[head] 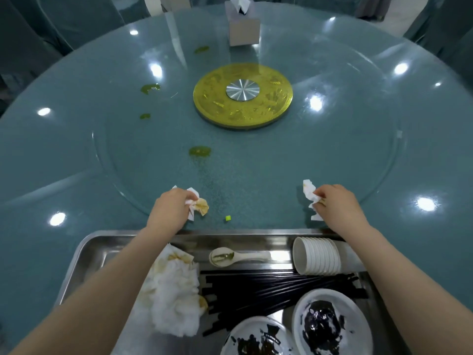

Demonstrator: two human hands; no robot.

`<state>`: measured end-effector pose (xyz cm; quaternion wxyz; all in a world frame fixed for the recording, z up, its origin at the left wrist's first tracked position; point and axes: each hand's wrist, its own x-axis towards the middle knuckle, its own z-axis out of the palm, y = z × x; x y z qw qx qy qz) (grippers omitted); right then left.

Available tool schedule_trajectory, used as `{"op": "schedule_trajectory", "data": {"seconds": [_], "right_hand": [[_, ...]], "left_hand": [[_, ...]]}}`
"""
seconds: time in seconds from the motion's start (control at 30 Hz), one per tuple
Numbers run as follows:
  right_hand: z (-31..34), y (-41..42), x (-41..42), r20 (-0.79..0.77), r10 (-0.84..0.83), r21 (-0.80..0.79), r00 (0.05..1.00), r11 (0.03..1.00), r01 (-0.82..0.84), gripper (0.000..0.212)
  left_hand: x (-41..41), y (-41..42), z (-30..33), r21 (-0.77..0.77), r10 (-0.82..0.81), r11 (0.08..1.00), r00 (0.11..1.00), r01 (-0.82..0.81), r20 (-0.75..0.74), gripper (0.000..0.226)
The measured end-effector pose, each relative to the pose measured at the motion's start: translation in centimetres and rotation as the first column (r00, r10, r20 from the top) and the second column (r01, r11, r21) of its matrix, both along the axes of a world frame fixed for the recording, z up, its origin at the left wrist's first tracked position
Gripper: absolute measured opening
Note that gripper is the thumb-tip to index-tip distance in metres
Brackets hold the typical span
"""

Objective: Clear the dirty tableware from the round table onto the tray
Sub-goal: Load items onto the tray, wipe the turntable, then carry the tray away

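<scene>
My left hand [170, 210] grips a crumpled, stained napkin [199, 204] on the round teal table [256, 160], just beyond the tray. My right hand [337, 204] pinches a second crumpled white napkin [309, 192] at the same distance to the right. The steel tray [94, 254] lies at the near edge, under both forearms. It holds a heap of used napkins [174, 298], a soiled white spoon [230, 256], a stack of white cups on its side [316, 256], several black chopsticks [268, 288] and two sauce-smeared plates [330, 321].
Green spills [200, 151] dot the glass turntable, and a tiny green bit [228, 218] lies between my hands. A gold disc with a metal hub [242, 94] marks the centre. A tissue box [243, 26] stands at the far side. Covered chairs ring the table.
</scene>
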<state>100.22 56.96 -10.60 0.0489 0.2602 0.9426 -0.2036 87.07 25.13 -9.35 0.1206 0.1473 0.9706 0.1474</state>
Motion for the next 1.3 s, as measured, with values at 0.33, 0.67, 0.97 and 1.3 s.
{"op": "schedule_trajectory", "data": {"seconds": [0.33, 0.67, 0.97, 1.3], "right_hand": [[0.1, -0.1, -1.3, 0.061, -0.056, 0.087, 0.997, 0.995, 0.05, 0.028], [0.0, -0.5, -1.5, 0.095, -0.063, 0.091, 0.994, 0.994, 0.054, 0.026], [1.8, -2.4, -0.6, -0.028, -0.043, -0.037, 0.999, 0.998, 0.042, 0.016], [3.4, -12.8, 5.4, -0.311, 0.078, -0.322, 0.947, 0.929, -0.182, 0.014]], "left_hand": [[2.6, 2.6, 0.6, 0.22, 0.002, 0.975, 0.995, -0.024, 0.098, 0.03], [4.0, 6.2, -1.1, 0.067, -0.086, 0.995, 0.993, 0.08, 0.084, 0.028], [4.3, 5.8, 0.5, 0.092, 0.008, 0.996, 0.992, -0.02, 0.123, 0.017], [11.8, -1.4, 3.4, 0.476, 0.2, 0.834, 0.957, -0.28, 0.212, 0.016]]}}
